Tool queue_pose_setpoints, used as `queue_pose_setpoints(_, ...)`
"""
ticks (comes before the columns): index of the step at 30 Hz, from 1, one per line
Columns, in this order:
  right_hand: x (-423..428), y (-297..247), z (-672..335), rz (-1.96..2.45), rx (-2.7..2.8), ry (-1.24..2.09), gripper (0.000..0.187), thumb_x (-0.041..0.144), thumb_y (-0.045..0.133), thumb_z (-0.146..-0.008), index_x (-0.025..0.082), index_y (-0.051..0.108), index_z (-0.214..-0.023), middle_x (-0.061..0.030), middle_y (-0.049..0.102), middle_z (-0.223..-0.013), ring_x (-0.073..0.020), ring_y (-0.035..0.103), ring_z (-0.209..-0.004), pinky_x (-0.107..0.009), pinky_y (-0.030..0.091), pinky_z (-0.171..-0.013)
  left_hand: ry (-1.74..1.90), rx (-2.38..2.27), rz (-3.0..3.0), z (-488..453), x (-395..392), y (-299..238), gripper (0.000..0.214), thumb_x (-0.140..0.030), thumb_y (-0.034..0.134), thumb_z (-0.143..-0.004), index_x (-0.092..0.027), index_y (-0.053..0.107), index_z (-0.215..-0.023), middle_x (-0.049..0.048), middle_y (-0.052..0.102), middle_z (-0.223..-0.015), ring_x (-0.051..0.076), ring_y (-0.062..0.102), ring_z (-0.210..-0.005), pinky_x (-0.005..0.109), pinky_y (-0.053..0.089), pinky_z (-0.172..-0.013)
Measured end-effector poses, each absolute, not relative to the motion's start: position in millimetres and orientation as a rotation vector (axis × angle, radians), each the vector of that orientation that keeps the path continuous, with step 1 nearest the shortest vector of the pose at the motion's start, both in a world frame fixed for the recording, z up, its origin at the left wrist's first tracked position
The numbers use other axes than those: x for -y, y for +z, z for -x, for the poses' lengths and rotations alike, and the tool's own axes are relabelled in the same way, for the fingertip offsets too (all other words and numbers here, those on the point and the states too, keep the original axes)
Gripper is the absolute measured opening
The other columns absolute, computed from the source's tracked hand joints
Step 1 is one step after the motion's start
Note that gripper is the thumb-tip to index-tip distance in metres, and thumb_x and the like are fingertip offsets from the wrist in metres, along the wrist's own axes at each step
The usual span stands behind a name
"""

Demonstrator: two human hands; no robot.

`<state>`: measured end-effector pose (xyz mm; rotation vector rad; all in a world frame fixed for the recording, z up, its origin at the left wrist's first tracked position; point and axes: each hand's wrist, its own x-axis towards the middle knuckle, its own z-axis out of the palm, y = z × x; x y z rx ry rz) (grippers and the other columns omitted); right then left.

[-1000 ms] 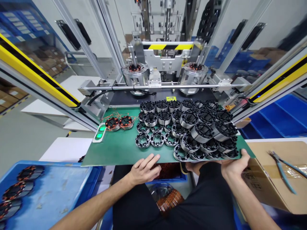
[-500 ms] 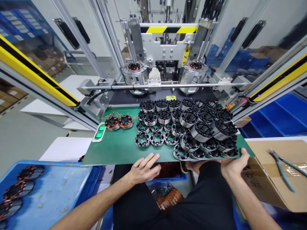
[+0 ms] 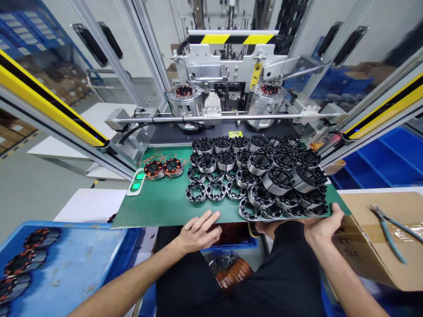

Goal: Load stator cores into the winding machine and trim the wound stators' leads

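Note:
My left hand (image 3: 201, 233) rests at the front edge of the green tabletop (image 3: 158, 207), fingers stretched out and holding nothing. At the front right corner my right hand (image 3: 322, 224) grips the tabletop's edge, its thumb on top and its fingers below, mostly hidden. Close to that hand, unwound stator cores (image 3: 279, 181) with black insulators stand in stacked rows. Two stators wound with copper wire (image 3: 163, 168) lie at the left, loose wire ends spreading behind them. Behind the table, the winding machine (image 3: 228, 66) bears a wound stator (image 3: 184, 91) on its left holder and another stator (image 3: 269, 90) on its right.
A panel with two green-lit buttons (image 3: 137, 181) sits at the table's left edge. A blue tray (image 3: 72, 259) with wound stators is at lower left. Pliers (image 3: 386, 233) lie on a cardboard box (image 3: 350, 255) at right. A horizontal bar (image 3: 238, 118) crosses before the machine.
The machine's upright arms above both holders have swung away from upright, and its metal plate now shows different linkages. Both my hands and the stators on the table keep their places.

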<state>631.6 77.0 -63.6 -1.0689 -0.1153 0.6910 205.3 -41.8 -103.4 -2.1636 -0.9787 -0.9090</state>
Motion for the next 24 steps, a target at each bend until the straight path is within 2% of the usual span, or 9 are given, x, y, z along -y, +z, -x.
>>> queue_pose_setpoints(5,-79,-70,-632,1.085,0.171,0.639,0.039,0.055,0.068,-0.087,0.032,0.080,-0.116,-0.0054,0.091,-0.127,-0.0348,0.087,-0.134,-0.060,0.083,-0.107,-0.900,0.978,2.175,-206,42,-102,0.027,-0.050,0.105,-0.090,-0.041,0.085,-0.106,-0.0031,0.089,-0.161,0.020,0.043,-0.192,0.038,0.022,-0.158)
queue_pose_setpoints(9,-78,-72,-634,1.106,0.188,0.645,0.041,0.057,0.068,-0.086,0.031,0.080,-0.115,-0.0062,0.090,-0.129,-0.0341,0.087,-0.133,-0.058,0.082,-0.110,-0.909,0.979,2.175,-206,42,-103,0.035,-0.051,0.109,-0.085,-0.042,0.085,-0.107,-0.0032,0.091,-0.156,0.021,0.043,-0.192,0.039,0.023,-0.157)
queue_pose_setpoints(15,-76,-75,-636,1.134,0.190,0.665,0.039,0.058,0.066,-0.087,0.032,0.079,-0.113,-0.0063,0.089,-0.132,-0.0331,0.088,-0.131,-0.056,0.083,-0.106,-0.904,0.989,2.177,-206,42,-102,0.027,-0.049,0.106,-0.089,-0.042,0.085,-0.105,-0.0045,0.093,-0.151,0.019,0.046,-0.190,0.037,0.022,-0.157)
queue_pose_setpoints(19,-78,-76,-637,1.124,0.180,0.664,0.037,0.059,0.065,-0.085,0.033,0.076,-0.109,-0.0061,0.088,-0.128,-0.0346,0.087,-0.132,-0.059,0.084,-0.102,-0.899,0.979,2.173,-206,42,-101,0.030,-0.049,0.107,-0.086,-0.041,0.083,-0.104,-0.0038,0.091,-0.156,0.020,0.044,-0.191,0.038,0.021,-0.159)
queue_pose_setpoints(24,-79,-73,-634,1.127,0.167,0.638,0.035,0.060,0.070,-0.079,0.032,0.071,-0.101,-0.0086,0.087,-0.126,-0.0358,0.084,-0.135,-0.058,0.083,-0.105,-0.895,0.983,2.172,-206,42,-102,0.030,-0.050,0.107,-0.086,-0.042,0.084,-0.104,-0.0050,0.091,-0.156,0.020,0.043,-0.192,0.038,0.021,-0.159)
